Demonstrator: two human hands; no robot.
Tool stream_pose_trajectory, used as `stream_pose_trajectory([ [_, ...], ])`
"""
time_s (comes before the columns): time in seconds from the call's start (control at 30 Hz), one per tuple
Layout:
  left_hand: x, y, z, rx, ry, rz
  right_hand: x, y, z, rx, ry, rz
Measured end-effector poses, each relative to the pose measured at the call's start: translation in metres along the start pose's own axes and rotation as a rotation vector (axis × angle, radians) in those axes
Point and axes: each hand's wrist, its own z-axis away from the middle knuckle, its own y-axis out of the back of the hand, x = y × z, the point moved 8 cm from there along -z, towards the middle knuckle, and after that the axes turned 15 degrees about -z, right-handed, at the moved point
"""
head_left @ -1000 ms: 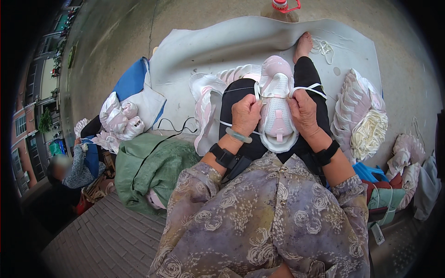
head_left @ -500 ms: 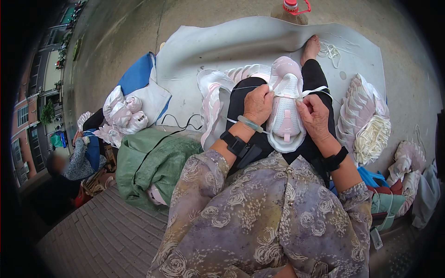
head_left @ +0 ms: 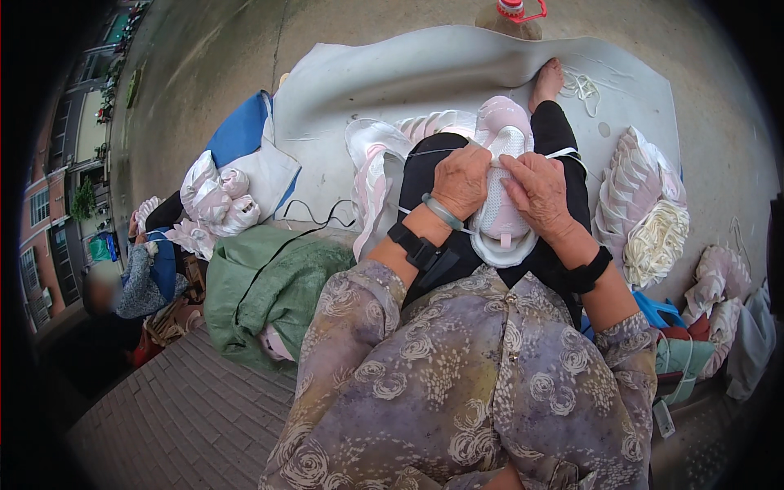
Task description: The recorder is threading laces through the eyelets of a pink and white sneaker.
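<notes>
A pink and white shoe upper [head_left: 500, 214] lies lengthwise on my lap between my thighs, its mesh tongue partly covered by my fingers. My left hand [head_left: 459, 181] is closed at its left edge, pinching a white shoelace [head_left: 434, 152] that trails off over my left knee. My right hand [head_left: 539, 193] reaches across the upper from the right, its fingertips bent together close to the left hand's; what they pinch is hidden. Another lace strand [head_left: 563, 153] crosses my right knee. More pink and white shoe uppers [head_left: 374, 175] lie against my left leg.
A pale sheet [head_left: 359, 82] covers the ground ahead. At right are stacked uppers [head_left: 625, 184] and a bundle of cream laces [head_left: 656, 245]; at left, a green sack [head_left: 269, 286] and uppers [head_left: 216, 192]. A red-capped jug [head_left: 510, 20] stands beyond. Another person [head_left: 147, 278] sits far left.
My right hand has moved left over the upper's tongue, and its fingertips now meet near my left hand. My left hand has turned and shifted slightly right.
</notes>
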Motion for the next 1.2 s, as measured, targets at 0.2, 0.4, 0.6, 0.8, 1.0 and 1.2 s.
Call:
stream_pose_trajectory([
  [0.2,-0.004,-0.007,-0.008,-0.022,-0.035,0.032,0.015,-0.004,0.001,0.011,-0.083,-0.117],
  [0.4,-0.022,-0.009,0.011,-0.068,0.358,0.285,0.015,0.001,0.005,0.045,-0.071,-0.155],
  [0.6,0.012,0.019,0.017,0.067,-0.053,0.112,-0.006,-0.002,0.000,0.035,0.016,-0.032],
  [0.8,0.011,0.007,0.013,-0.241,0.091,-0.136,-0.013,-0.007,-0.004,0.064,0.053,0.128],
  [1.0,0.006,0.003,0.010,-0.214,0.039,-0.055,-0.006,-0.010,-0.001,0.101,0.025,0.150],
  [1.2,0.003,0.004,0.009,-0.132,-0.060,0.089,-0.007,-0.014,0.002,0.119,-0.013,0.189],
])
